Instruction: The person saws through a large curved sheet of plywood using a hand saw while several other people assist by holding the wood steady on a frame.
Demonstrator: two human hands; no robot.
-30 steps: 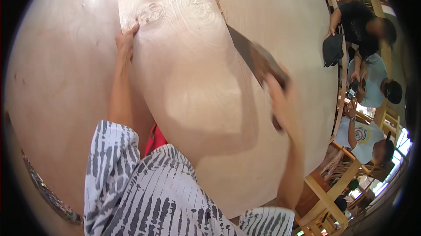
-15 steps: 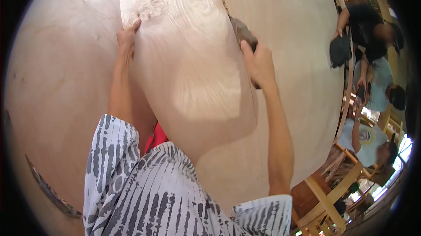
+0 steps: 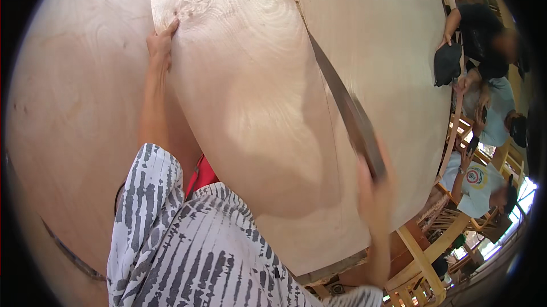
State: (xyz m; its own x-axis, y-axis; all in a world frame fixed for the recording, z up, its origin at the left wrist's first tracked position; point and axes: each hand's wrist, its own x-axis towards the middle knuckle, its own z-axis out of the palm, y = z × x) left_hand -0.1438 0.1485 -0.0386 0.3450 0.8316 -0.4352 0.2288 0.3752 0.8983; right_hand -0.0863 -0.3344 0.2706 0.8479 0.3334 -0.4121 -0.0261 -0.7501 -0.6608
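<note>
A pale plywood sheet spreads in front of me, split by a narrow gap at its top. My right hand, blurred by motion, is closed on the rear end of a hand saw. Its long dark blade slants up and left, meeting the sheet where the gap ends. From there a thin line runs down the wood. On the left, my left hand grips the sheet's left edge, thumb lying on top beside a swirling knot; its other fingers are mostly hidden beneath.
Another pale wood panel lies left of the sheet. Along the right side, a person in black holds a dark cap, and other people stand nearby. Wooden chair frames fill the lower right. Some red cloth shows by my waist.
My right hand has drawn the saw back toward me, down and right, exposing a long length of blade. The left hand stays at the sheet's edge.
</note>
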